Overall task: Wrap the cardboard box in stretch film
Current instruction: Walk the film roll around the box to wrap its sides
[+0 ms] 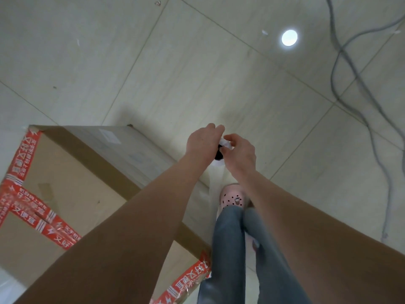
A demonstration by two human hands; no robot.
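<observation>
Both hands, left hand (202,142) and right hand (240,153), pinch stretch film (225,144) mid-frame; cardboard box (65,172) lower left, grey cable (350,84) upper right.

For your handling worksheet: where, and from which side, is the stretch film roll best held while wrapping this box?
By its ends, probably: the stretch film roll stands upright, film feeding sideways to the cardboard box. Left hand and right hand grip its top from above.

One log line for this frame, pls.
stage: film handling | left hand: on film roll | right hand: pinching film | box: on floor, left of hands
</observation>
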